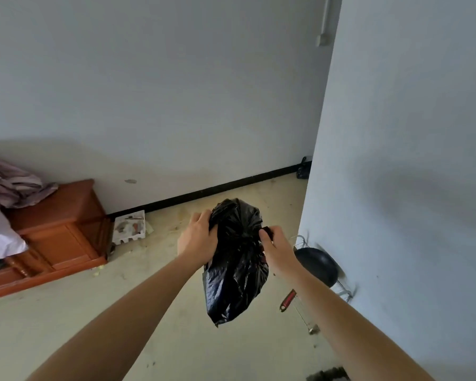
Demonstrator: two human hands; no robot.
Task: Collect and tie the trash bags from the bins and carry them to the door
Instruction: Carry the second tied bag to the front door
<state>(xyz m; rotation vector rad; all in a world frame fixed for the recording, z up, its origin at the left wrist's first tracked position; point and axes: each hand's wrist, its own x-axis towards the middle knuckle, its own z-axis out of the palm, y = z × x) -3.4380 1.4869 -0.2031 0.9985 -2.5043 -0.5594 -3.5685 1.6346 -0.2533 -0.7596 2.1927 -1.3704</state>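
A black trash bag (235, 268) hangs in the air in front of me, bunched and gathered at its top. My left hand (197, 237) grips the bag's upper left side, fingers curled into the plastic. My right hand (275, 248) pinches a strip of the bag's gathered mouth at the upper right. The bag's lower end dangles free above the floor. No bin shows in the view.
A wooden bed frame (58, 237) with crumpled bedding (8, 185) stands at the left. A white tray of scraps (129, 227) lies by the black baseboard. A black wok (318, 266), a wire rack and a red-handled tool (287, 299) sit by the right wall corner. A dark bag (302, 169) rests far back.
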